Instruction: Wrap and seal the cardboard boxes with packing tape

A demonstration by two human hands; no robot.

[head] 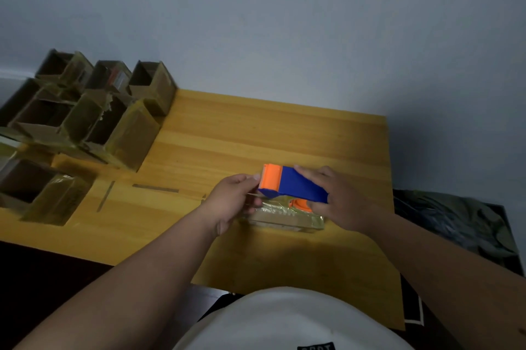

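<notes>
A blue and orange tape dispenser (293,183) hovers just above a small cardboard box (284,217) wrapped in shiny clear tape, near the middle of the wooden table (256,133). My right hand (337,200) grips the dispenser's blue body from the right. My left hand (237,197) is at the box's left end, its fingers curled at the dispenser's orange cutter end, where a strip of tape seems to run. The box's left end is hidden behind that hand.
Several taped cardboard boxes (94,119) stand stacked at the table's back left, with another (42,187) at the left edge. A dark bag (455,221) lies off the table's right side. Wall behind the table.
</notes>
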